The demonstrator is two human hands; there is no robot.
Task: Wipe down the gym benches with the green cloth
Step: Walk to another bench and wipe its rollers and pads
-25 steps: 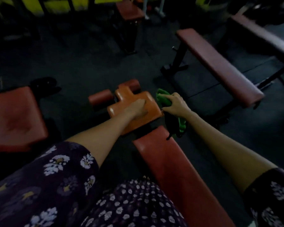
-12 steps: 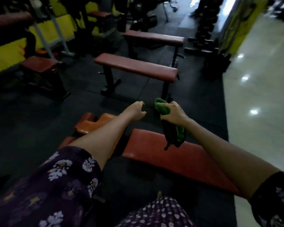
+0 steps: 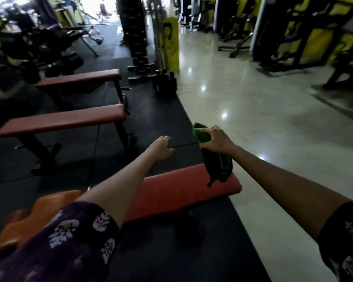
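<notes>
My right hand (image 3: pixel 217 140) grips the bunched green cloth (image 3: pixel 222 161), which hangs down over the right end of the nearest red bench pad (image 3: pixel 177 190). My left hand (image 3: pixel 161 148) is stretched forward in the air above the black floor mat, fingers loosely curled and holding nothing. An orange seat pad (image 3: pixel 39 212) adjoins the near bench at lower left. Two more flat red benches stand to the left, the middle bench (image 3: pixel 63 121) and the far bench (image 3: pixel 80 77).
Black rubber matting (image 3: pixel 161 110) lies under the benches; a shiny pale tiled floor (image 3: pixel 263 119) stretches to the right. A dumbbell rack (image 3: pixel 139 43) and a yellow pillar (image 3: pixel 170 41) stand ahead. Dark gym machines (image 3: pixel 304 37) fill the back right and back left.
The view has swung right, so the near bench now lies across the lower frame. My left hand has lifted off the orange seat pad. My right hand still holds the cloth.
</notes>
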